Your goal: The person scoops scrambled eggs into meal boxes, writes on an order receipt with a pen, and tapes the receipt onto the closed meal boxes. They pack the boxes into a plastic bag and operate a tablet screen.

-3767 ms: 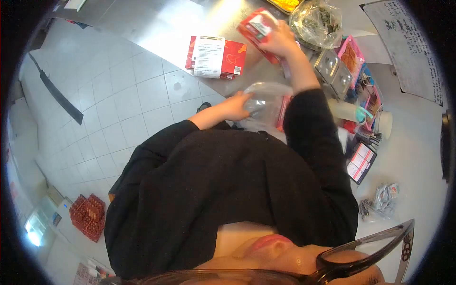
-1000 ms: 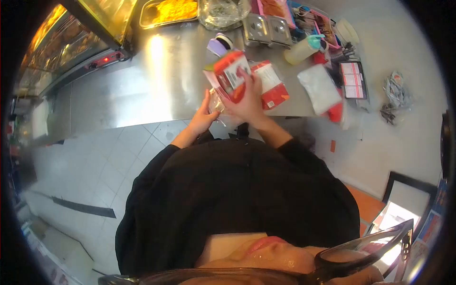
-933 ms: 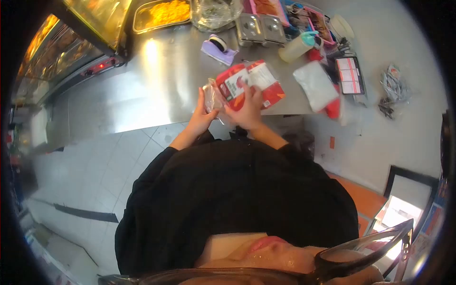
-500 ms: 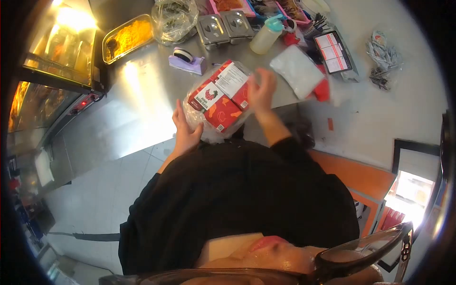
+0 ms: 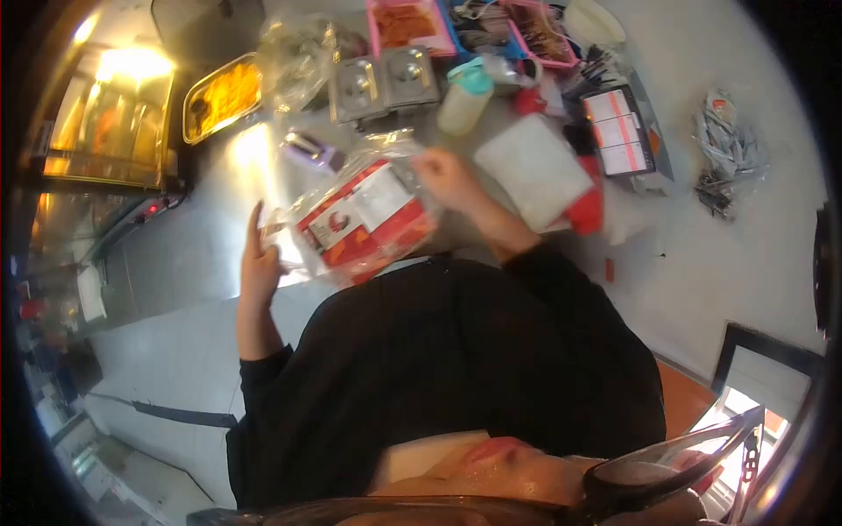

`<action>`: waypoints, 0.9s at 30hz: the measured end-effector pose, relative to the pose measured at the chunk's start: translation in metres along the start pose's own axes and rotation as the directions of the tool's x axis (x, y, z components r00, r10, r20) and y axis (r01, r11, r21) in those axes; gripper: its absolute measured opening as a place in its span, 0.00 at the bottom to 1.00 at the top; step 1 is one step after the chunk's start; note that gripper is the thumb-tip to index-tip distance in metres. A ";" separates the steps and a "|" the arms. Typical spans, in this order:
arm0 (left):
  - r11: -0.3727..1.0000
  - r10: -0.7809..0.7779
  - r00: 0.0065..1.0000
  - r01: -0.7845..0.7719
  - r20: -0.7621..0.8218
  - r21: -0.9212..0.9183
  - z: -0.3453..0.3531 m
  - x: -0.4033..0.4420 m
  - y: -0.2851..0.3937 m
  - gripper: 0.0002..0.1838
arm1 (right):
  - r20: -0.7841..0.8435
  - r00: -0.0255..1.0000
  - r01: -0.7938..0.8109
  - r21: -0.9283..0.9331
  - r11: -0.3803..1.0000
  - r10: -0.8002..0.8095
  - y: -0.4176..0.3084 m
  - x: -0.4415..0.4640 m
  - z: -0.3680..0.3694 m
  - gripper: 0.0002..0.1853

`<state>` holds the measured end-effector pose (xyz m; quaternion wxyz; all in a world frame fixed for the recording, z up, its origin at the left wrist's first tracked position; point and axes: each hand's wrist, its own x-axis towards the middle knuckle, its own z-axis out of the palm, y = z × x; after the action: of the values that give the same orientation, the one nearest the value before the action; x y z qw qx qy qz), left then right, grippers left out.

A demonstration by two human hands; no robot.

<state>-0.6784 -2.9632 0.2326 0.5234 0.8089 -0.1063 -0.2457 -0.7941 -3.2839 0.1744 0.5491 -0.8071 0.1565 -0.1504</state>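
A red and white printed food box [image 5: 386, 230] lies inside a clear plastic bag [image 5: 307, 195] at the counter's front edge, against my black top. My left hand [image 5: 260, 263] is at the bag's left side, with the index finger pointing up and the other fingers closed on the plastic. On the opposite side, my right hand [image 5: 447, 178] is closed on the bag's upper right edge, somewhat blurred. A white label covers part of the box's top. Just beyond the bag sits a purple and black item [image 5: 311, 153], possibly a tape dispenser.
Behind stand lidded metal containers [image 5: 384, 86], a bottle with a turquoise lid [image 5: 466, 96] and a tray of yellow food [image 5: 224, 98]. White plastic packaging [image 5: 535, 173] and a tablet-like screen [image 5: 619, 131] lie at right. A lit display case [image 5: 110, 123] stands at left.
My hands have moved apart, the left one outward to the left. The bag now spreads wider around the box, which has shifted left and turned slightly.
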 end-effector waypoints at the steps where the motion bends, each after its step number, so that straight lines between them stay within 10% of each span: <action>1: 1.000 0.012 0.999 -0.011 -0.046 0.030 -0.003 0.004 -0.006 0.38 | 0.043 0.978 0.205 0.010 0.979 -0.205 0.019 0.011 0.002 0.11; 5: 0.886 0.240 0.911 -0.064 -0.336 0.459 -0.015 -0.038 0.013 0.33 | 0.376 0.666 0.577 0.287 0.765 -0.644 -0.069 0.013 -0.075 0.10; 9: 0.935 0.047 0.844 0.151 -0.534 0.322 0.014 -0.088 0.071 0.27 | 0.704 0.465 0.314 0.436 0.843 -0.537 -0.030 0.011 -0.149 0.07; 11: 0.983 -0.088 0.850 0.158 -0.520 0.093 0.019 -0.098 0.061 0.26 | 0.786 0.586 0.026 0.223 0.974 -0.196 0.009 0.033 -0.197 0.08; 13: 0.987 -0.158 0.856 0.151 -0.492 -0.053 0.024 -0.103 0.052 0.25 | 0.324 0.931 -0.120 -0.164 0.979 0.168 0.071 0.067 -0.229 0.08; 16: 0.990 -0.139 0.859 0.115 -0.492 -0.079 0.030 -0.111 0.053 0.26 | -0.114 0.993 -0.096 -0.668 0.738 0.026 0.166 0.138 -0.249 0.13; 19: 0.997 -0.081 0.830 0.064 -0.552 -0.050 0.041 -0.109 0.064 0.26 | -0.028 0.963 0.134 -0.815 0.564 -0.269 0.197 0.177 -0.234 0.13; 27: 0.992 -0.124 0.822 0.115 -0.556 -0.052 0.060 -0.133 0.063 0.32 | 0.113 0.972 0.222 -0.730 0.646 -0.206 0.208 0.208 -0.249 0.09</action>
<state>-0.8175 -2.9812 0.3078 0.5216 0.8462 0.1038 -0.0322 -0.7271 -3.6527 0.0824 0.1560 -0.9738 0.1021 -0.1299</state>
